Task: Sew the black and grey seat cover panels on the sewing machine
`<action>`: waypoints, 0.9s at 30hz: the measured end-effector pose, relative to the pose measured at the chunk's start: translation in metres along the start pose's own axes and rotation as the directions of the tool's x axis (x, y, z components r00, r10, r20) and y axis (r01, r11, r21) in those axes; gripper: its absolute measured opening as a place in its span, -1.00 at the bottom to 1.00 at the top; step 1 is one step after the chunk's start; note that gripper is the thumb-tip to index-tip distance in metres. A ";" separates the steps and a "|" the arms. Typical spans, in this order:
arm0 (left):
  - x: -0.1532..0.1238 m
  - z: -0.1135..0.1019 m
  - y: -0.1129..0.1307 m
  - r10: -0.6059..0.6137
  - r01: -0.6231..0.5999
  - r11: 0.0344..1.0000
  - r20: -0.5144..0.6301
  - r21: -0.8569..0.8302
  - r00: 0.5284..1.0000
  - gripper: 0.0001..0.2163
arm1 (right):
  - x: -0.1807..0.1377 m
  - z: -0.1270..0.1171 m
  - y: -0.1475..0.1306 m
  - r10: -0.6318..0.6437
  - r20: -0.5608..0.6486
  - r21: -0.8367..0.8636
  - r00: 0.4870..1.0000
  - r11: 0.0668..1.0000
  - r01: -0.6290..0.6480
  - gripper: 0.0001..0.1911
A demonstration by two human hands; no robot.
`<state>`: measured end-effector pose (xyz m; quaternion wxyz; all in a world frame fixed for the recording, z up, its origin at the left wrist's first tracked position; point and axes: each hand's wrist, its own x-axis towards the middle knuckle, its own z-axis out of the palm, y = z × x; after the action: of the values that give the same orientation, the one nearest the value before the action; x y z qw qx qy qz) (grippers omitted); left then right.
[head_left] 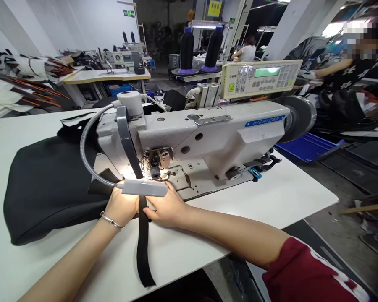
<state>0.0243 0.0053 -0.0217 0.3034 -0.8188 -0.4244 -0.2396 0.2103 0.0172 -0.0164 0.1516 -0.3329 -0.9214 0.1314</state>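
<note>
A grey industrial sewing machine stands on a white table. A black strap runs from under the needle area toward me and hangs over the table's front edge. My left hand, with a bracelet at the wrist, rests on the strap's left side beside black fabric. My right hand presses the strap's right side, fingers curled against it. A gooseneck lamp head lies over both hands and hides the fingertips.
A control panel and two dark thread cones sit behind the machine. A blue bin is on the floor at right. Another person works at far right; other tables with stacked material stand at the left.
</note>
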 end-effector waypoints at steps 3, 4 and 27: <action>-0.002 0.004 -0.002 -0.008 0.009 0.999 -0.006 0.033 1.000 -0.80 | 0.001 0.000 0.000 0.012 -0.006 0.009 1.000 1.000 -0.012 -0.56; -0.003 0.005 -0.003 -0.009 0.009 0.999 -0.003 0.041 1.000 -0.80 | 0.002 0.001 0.000 0.014 -0.002 0.008 1.000 1.000 -0.014 -0.57; -0.014 0.013 0.000 -0.121 0.136 0.968 0.083 -0.212 0.989 -0.76 | 0.000 0.003 -0.004 0.038 -0.072 0.044 0.997 0.998 -0.035 -0.64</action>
<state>0.0180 0.0063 -0.0397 0.1812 -0.8256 -0.4583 -0.2750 0.2072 0.0139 -0.0177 0.1895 -0.3510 -0.9060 0.1417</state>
